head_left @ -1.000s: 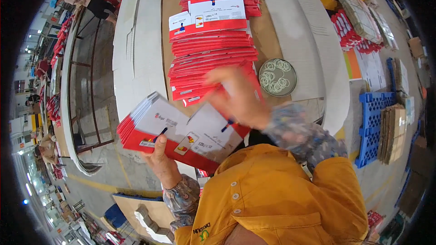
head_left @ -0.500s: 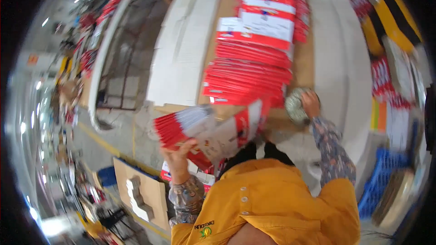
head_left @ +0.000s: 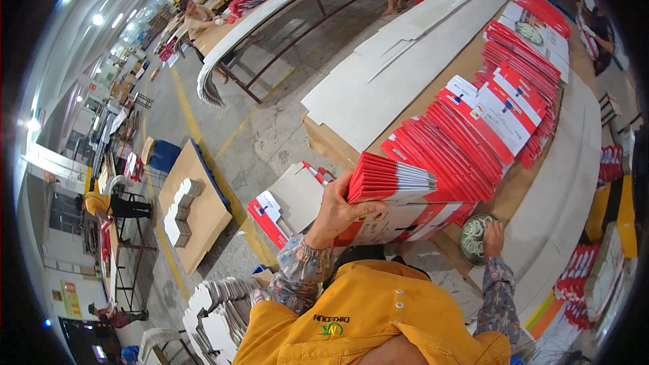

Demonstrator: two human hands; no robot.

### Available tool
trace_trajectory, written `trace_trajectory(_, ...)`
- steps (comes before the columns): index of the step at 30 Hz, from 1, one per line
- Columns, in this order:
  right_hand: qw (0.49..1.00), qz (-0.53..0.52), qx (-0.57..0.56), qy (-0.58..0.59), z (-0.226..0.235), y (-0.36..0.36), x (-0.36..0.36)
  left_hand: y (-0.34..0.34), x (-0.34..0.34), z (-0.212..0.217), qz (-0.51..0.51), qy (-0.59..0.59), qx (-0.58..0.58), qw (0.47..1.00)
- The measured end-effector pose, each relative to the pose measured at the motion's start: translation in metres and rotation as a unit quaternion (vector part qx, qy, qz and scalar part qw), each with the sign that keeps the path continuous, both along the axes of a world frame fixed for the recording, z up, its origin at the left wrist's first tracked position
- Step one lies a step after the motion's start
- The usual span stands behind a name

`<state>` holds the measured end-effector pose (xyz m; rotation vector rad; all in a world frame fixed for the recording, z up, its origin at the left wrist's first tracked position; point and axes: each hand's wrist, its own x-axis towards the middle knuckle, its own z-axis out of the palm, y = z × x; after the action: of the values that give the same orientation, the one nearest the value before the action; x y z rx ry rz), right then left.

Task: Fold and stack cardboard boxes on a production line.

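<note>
My left hand [head_left: 338,211] is closed round the end of a bundle of flat red-and-white cartons [head_left: 389,180], its thumb on the near face. The bundle stands on edge against the near end of a long overlapping row of similar red cartons [head_left: 439,145] on the table. To the right, my right hand [head_left: 494,238] is at the rim of a round metal bowl [head_left: 466,254] of pale rubber bands [head_left: 474,231]. Its fingers are curled over the bowl's right side; whether they grip a band or the rim cannot be made out.
White cardboard sheets [head_left: 399,54] lie along the table's left side. On the floor are a brown board [head_left: 196,213] with a small white stack, and cut white card pieces [head_left: 216,311]. Another long table [head_left: 270,27] stands beyond the aisle, with people around it.
The whole view has swung, so the table now slants to the upper right. My left hand still holds the carton bundle, and my right hand is still at the bowl.
</note>
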<state>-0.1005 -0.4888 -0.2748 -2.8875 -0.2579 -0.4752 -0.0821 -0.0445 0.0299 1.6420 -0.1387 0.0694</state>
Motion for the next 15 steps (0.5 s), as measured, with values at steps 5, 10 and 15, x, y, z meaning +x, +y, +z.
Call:
trace_trajectory(5, 0.999, -0.006, -0.031, 0.011, -0.011, -0.013, -0.005, 0.001, 0.002, -0.007, -0.004, 0.013, 0.0, 1.0)
trace_trajectory(10, 0.981, -0.068, 0.167, 0.066, 0.019, 0.0, -0.002, 0.006, -0.005, 0.002, 0.053, 0.137, -0.048, 0.988)
trace_trajectory(15, 0.942, -0.159, 0.285, 0.076, 0.042, -0.009, -0.007, -0.004, -0.004, 0.0, 0.111, -0.014, -0.022, 0.993)
